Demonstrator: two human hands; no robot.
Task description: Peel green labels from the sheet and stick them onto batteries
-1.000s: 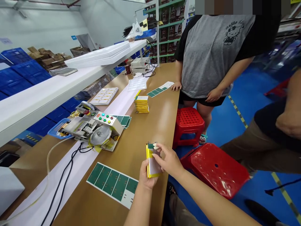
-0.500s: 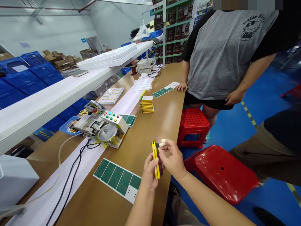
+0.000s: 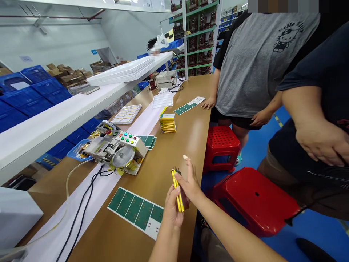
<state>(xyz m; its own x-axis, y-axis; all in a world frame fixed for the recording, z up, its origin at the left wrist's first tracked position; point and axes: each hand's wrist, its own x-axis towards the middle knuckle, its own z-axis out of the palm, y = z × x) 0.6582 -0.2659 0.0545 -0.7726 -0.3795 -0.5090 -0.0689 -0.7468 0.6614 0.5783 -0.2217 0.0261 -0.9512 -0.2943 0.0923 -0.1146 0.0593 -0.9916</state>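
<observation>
My left hand (image 3: 171,211) grips a thin yellow-edged battery pack (image 3: 177,191), held edge-on above the near edge of the brown table (image 3: 174,153). My right hand (image 3: 189,180) lies against the pack's right face with its fingers stretched upward, flat and apart. A sheet of green labels (image 3: 136,211) lies on the table just left of my hands. Farther along the table stands a stack of similar yellow packs (image 3: 167,123).
A tape machine with coloured buttons (image 3: 117,149) and black cables (image 3: 79,214) sit at left. Two red stools (image 3: 256,198) stand right of the table. One person in a grey shirt (image 3: 253,62) rests a hand on the far table; another person's arm (image 3: 313,120) is at right.
My right hand went from pinching at the pack's top to lying flat with fingers extended. The pack turned from face-on to edge-on. A person at right moved closer into view.
</observation>
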